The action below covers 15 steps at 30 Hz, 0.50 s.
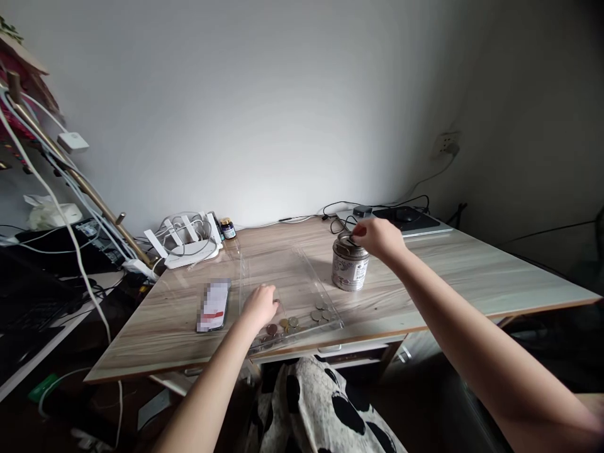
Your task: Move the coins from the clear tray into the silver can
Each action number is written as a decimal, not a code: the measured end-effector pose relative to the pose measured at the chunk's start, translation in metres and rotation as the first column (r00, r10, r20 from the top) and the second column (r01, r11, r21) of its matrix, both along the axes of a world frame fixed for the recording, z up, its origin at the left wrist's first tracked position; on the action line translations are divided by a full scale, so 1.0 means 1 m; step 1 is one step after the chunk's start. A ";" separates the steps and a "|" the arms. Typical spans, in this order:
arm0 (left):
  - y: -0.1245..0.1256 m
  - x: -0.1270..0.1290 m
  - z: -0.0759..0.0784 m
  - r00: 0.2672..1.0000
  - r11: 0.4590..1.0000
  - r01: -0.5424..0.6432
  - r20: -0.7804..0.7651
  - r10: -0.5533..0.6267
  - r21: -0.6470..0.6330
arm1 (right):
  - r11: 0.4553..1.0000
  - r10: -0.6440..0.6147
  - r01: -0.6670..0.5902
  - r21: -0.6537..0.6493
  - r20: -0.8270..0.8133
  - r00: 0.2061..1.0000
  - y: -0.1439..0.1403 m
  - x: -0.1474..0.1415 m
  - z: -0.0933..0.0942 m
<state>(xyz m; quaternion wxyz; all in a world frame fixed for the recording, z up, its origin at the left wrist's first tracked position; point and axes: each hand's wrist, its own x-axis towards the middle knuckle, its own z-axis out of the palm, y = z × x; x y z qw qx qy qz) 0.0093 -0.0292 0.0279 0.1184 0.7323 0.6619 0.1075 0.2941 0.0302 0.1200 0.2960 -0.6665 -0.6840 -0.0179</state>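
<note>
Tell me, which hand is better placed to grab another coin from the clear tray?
Probably the left hand. It rests in the clear tray, right beside the coins. The right hand is over at the top of the tin, farther from them.

Home desk with router, cables.

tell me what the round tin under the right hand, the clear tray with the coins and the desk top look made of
Round patterned tin: seemingly thin metal, with a silvery sheen and printed sides. Clear shallow tray: likely acrylic or another hard plastic, since the wood grain shows through and its edges catch light. Pale desk top: wood-grain laminate or veneer by its streaky, even pattern, apparently under a glossy clear sheet. Small round coins: metal, some silvery and some coppery.
</note>
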 end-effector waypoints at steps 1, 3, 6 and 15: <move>0.002 0.003 -0.003 0.997 1.000 0.011 -0.082 -0.013 -0.025 | 0.999 -0.017 0.019 -0.049 0.050 0.999 0.005 0.002 -0.001; 0.003 0.008 -0.008 0.985 0.998 0.007 -0.173 -0.017 -0.062 | 0.996 -0.014 0.023 -0.086 0.098 0.995 0.011 0.003 -0.004; 0.003 0.010 -0.015 0.984 0.997 -0.015 -0.180 0.001 -0.075 | 0.999 -0.017 0.022 -0.045 0.108 0.994 0.008 -0.002 -0.005; 0.007 -0.003 -0.031 0.997 1.000 -0.026 -0.071 0.025 -0.016 | 0.790 0.613 -0.520 -0.326 0.456 0.645 -0.046 -0.073 -0.073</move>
